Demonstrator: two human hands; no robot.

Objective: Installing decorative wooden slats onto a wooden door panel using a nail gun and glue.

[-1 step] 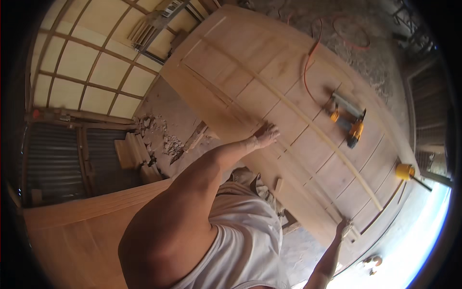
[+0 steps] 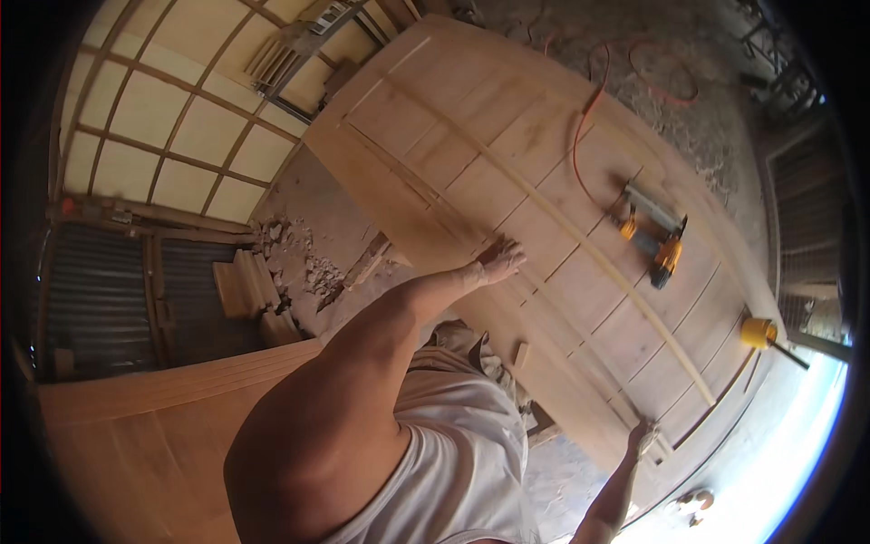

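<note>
A large wooden panel [image 2: 544, 227], marked by dark grooves, lies flat in front of me. Long thin wood strips [image 2: 580, 340] run along its near side. My left hand [image 2: 498, 262] bends its fingers over the strips near mid-length. Farther right, my right hand [image 2: 644, 437] has its fingers closed at the strips' right end; the fingertips are small and partly hidden. Across the middle of the panel runs a paler strip [image 2: 562, 222], apart from both hands. Beyond it, a yellow and black nail gun [image 2: 669, 258] rests on its side.
An orange air hose [image 2: 575, 145] trails from the nail gun over the far edge. A yellow cylindrical thing with a dark rod [image 2: 758, 333] sits at the right end. Stacked wood panels [image 2: 136, 444] stand behind me at left; rubble [image 2: 308, 263] litters the floor.
The whole view has shifted slightly. Both hands keep their places on the strips, and the nail gun lies as before.
</note>
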